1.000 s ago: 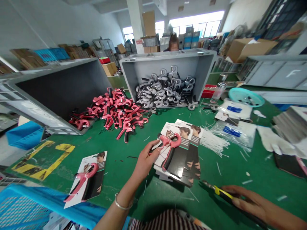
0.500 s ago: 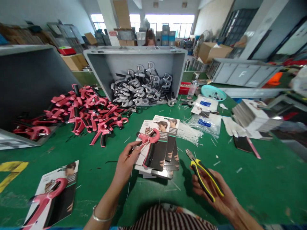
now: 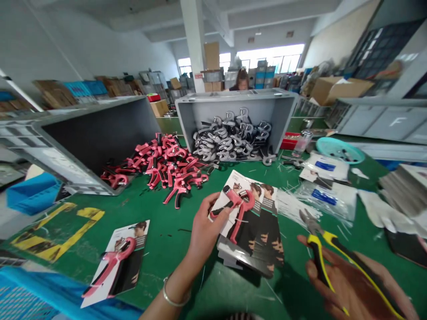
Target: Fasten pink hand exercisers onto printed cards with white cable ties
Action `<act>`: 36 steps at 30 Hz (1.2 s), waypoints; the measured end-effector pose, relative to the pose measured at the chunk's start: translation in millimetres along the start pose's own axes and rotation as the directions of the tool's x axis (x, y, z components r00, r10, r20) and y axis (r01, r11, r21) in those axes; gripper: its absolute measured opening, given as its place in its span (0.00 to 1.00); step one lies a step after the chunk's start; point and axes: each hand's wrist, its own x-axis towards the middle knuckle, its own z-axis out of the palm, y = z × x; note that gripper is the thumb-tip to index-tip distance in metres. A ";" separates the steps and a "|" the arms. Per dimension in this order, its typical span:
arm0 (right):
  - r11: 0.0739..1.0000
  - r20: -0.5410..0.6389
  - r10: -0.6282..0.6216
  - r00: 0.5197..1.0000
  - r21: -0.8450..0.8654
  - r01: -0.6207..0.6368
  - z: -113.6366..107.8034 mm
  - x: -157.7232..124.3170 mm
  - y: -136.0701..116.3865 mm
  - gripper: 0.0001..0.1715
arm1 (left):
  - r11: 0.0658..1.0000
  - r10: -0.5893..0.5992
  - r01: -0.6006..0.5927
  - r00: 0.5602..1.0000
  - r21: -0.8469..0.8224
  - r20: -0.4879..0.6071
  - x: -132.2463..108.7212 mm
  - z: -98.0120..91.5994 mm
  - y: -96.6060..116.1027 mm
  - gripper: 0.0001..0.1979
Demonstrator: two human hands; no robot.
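Note:
My left hand (image 3: 207, 229) is closed on a pink-and-black hand gripper (image 3: 249, 203) together with its printed backing card (image 3: 231, 178), thumb on top and fingers behind. The card tilts above a stack of similar cards (image 3: 273, 222). A thin white tie crosses the hand gripper. In my right hand (image 3: 350, 284) lie cutting pliers (image 3: 315, 240) with yellow-and-black handles, spread apart, jaws pointing up and away. To the left, another pink hand gripper (image 3: 125, 251) lies on its card (image 3: 142, 235) on the green table.
Pink hand grippers (image 3: 167, 160) are heaped at a tipped grey crate (image 3: 96, 186). Grey ones (image 3: 230, 138) fill a second crate (image 3: 283, 120). White ties (image 3: 293, 206), plastic bags (image 3: 328, 200), a turquoise dish (image 3: 353, 153) and a white glove (image 3: 380, 209) lie right. A person sits behind.
The view has swung left, so things sit farther right. My left hand has tilted the card with the hand gripper. The pliers' handles have spread wider in my right hand.

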 end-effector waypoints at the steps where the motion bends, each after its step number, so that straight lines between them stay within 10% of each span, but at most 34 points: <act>1: 0.999 0.013 0.000 1.000 -0.047 0.000 12.4 8.5 -6.1 0.34 | 0.999 -0.023 0.024 0.999 -0.030 0.027 2.0 0.2 0.2 0.22; 5: 0.802 0.015 -0.013 1.000 -0.597 0.020 41.7 47.1 -30.6 0.34 | 0.985 -0.120 0.134 0.985 -0.111 0.127 5.3 1.6 -9.6 0.23; 8: 0.209 0.115 -0.128 0.985 -0.968 0.140 42.3 72.3 -44.7 0.32 | 0.985 -0.107 0.121 0.987 -0.121 0.117 3.9 2.2 -22.1 0.22; 11: -0.259 0.203 -0.134 0.970 -0.952 0.164 38.5 86.4 -48.8 0.35 | 0.990 -0.086 0.095 0.992 -0.103 0.093 2.3 1.4 -29.6 0.21; 16: -0.703 0.360 -0.221 0.906 -0.703 0.108 39.0 94.3 -54.7 0.35 | 0.994 -0.076 0.085 0.988 -0.063 0.131 1.3 1.0 -28.6 0.17; 36: -0.883 0.445 -0.195 0.874 -0.467 0.041 74.8 111.6 -60.4 0.32 | 0.994 -0.074 0.085 0.987 -0.071 0.142 -0.9 2.5 -33.6 0.14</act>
